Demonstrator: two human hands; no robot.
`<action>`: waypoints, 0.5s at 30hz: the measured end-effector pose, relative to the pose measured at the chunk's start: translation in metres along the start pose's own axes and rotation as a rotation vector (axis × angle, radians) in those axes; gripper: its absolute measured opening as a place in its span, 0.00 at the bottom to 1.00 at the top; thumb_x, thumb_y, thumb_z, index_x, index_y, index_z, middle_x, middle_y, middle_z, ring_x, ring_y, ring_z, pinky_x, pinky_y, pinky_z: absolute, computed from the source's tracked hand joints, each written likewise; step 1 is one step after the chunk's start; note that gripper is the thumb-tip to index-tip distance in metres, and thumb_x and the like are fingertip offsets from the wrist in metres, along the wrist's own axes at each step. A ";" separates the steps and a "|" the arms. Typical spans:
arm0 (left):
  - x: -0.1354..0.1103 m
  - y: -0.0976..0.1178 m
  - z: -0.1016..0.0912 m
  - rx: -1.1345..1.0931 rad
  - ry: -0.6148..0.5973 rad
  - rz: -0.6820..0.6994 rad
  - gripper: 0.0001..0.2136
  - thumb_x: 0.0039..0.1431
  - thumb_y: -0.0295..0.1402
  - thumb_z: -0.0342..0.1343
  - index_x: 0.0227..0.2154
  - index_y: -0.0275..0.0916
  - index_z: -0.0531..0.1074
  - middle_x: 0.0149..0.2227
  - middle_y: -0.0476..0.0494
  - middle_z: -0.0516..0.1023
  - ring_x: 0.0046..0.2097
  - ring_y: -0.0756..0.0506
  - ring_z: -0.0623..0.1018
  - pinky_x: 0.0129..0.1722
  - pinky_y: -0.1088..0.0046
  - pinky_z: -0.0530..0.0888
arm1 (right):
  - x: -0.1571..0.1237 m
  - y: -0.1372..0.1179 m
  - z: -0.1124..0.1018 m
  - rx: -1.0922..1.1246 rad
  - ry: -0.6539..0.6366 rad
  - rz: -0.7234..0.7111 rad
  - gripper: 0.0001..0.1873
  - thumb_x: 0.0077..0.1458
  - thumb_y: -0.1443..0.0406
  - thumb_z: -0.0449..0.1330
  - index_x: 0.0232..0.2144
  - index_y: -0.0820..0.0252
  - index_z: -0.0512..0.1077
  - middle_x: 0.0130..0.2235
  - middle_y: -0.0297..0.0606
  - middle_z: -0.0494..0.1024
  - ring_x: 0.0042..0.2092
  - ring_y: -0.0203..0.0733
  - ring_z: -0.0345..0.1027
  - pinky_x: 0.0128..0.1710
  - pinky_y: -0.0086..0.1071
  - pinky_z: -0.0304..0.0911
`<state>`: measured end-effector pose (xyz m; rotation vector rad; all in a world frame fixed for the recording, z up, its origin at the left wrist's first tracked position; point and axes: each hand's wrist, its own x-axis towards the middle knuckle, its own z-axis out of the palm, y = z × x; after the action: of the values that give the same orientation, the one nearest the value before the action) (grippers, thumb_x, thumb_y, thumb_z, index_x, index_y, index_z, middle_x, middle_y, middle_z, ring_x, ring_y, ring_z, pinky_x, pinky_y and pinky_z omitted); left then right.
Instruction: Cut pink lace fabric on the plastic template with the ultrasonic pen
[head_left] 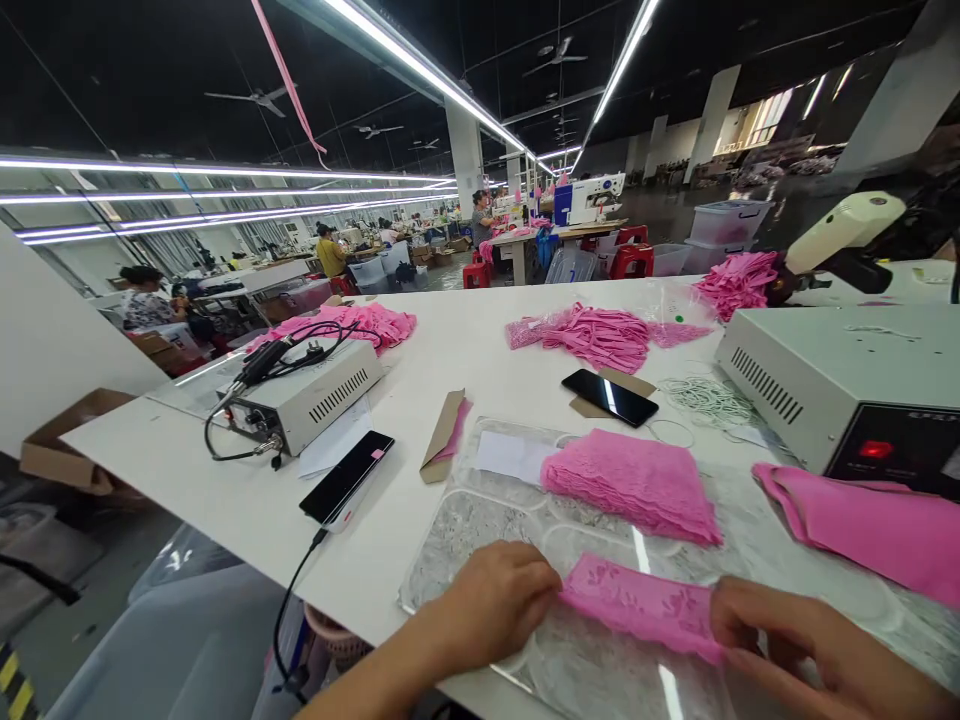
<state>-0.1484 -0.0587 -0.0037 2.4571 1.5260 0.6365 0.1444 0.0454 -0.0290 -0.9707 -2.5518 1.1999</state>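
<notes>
A strip of pink lace fabric is stretched flat between my two hands, low over a clear plastic sheet with a marbled look. My left hand is closed on the strip's left end, fingertips pinched together. At the right end, my right hand pinches the lace between thumb and fingers. Just beyond the strip lies a neat stack of pink lace pieces, with a white paper under its left edge. Folded pink fabric rests to the right.
Two phones lie on the white table, one plugged into a cable. Grey boxes with vents stand at left and right. Pink bundles, a brown card and pale elastic loops lie farther back. People work beyond.
</notes>
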 end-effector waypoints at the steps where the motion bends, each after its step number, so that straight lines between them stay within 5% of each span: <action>1: 0.007 -0.008 -0.009 -0.045 0.012 -0.042 0.09 0.57 0.22 0.49 0.34 0.38 0.74 0.33 0.47 0.78 0.34 0.50 0.77 0.35 0.78 0.72 | 0.010 -0.010 -0.008 0.016 0.018 0.018 0.16 0.58 0.54 0.52 0.24 0.56 0.66 0.27 0.36 0.68 0.28 0.39 0.59 0.25 0.30 0.56; 5: 0.045 -0.050 -0.052 -0.048 0.139 -0.177 0.09 0.56 0.23 0.51 0.32 0.38 0.76 0.31 0.50 0.78 0.32 0.51 0.76 0.33 0.78 0.71 | 0.066 -0.052 -0.045 0.109 0.053 -0.077 0.17 0.54 0.54 0.52 0.21 0.58 0.61 0.22 0.31 0.60 0.25 0.35 0.53 0.23 0.29 0.51; 9: 0.074 -0.096 -0.089 0.028 0.275 -0.212 0.09 0.57 0.25 0.50 0.33 0.37 0.76 0.36 0.46 0.78 0.39 0.48 0.76 0.45 0.71 0.71 | 0.121 -0.093 -0.074 0.019 0.227 -0.217 0.13 0.55 0.58 0.50 0.23 0.58 0.64 0.23 0.30 0.61 0.25 0.34 0.54 0.26 0.29 0.52; 12: 0.070 -0.119 -0.097 0.062 0.333 -0.242 0.11 0.59 0.26 0.48 0.36 0.37 0.76 0.43 0.43 0.77 0.45 0.47 0.75 0.51 0.69 0.69 | 0.143 -0.112 -0.073 -0.090 0.349 -0.294 0.10 0.55 0.63 0.50 0.26 0.60 0.68 0.29 0.33 0.68 0.31 0.36 0.61 0.33 0.30 0.57; 15: 0.046 -0.130 -0.082 0.070 0.277 -0.269 0.10 0.57 0.26 0.50 0.34 0.39 0.77 0.44 0.44 0.77 0.47 0.46 0.76 0.51 0.69 0.70 | 0.146 -0.114 -0.048 -0.173 0.345 -0.334 0.08 0.52 0.67 0.53 0.24 0.59 0.70 0.30 0.33 0.70 0.33 0.38 0.64 0.38 0.30 0.60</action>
<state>-0.2732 0.0359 0.0339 2.2230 1.9690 0.9130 -0.0059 0.1121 0.0689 -0.6728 -2.4350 0.6679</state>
